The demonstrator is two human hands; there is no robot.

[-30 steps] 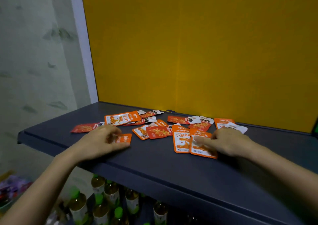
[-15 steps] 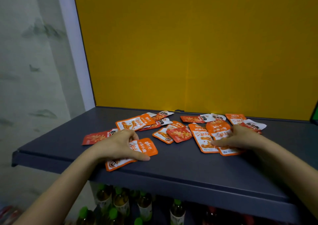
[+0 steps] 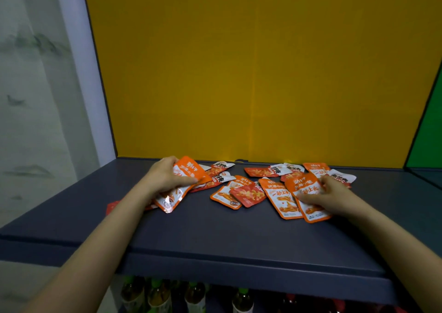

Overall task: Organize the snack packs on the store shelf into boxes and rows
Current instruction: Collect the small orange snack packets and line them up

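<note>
Head view | step, judged: gathering scattered snack packs [image 3: 239, 194] lying mid-shelf [image 3: 215, 236] | left hand [image 3: 165, 177] curls round an orange pack [image 3: 191, 169], tilted up, long axis near-left to far-right, header away | right hand [image 3: 332, 196] rests on second pack [image 3: 302, 184], lengthwise near-to-far, grip unclear | next: likely stack alike packs, headers aligned

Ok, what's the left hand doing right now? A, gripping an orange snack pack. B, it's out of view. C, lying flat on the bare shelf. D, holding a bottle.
A: the left hand has its thumb and fingers curled round an orange pack.
</note>
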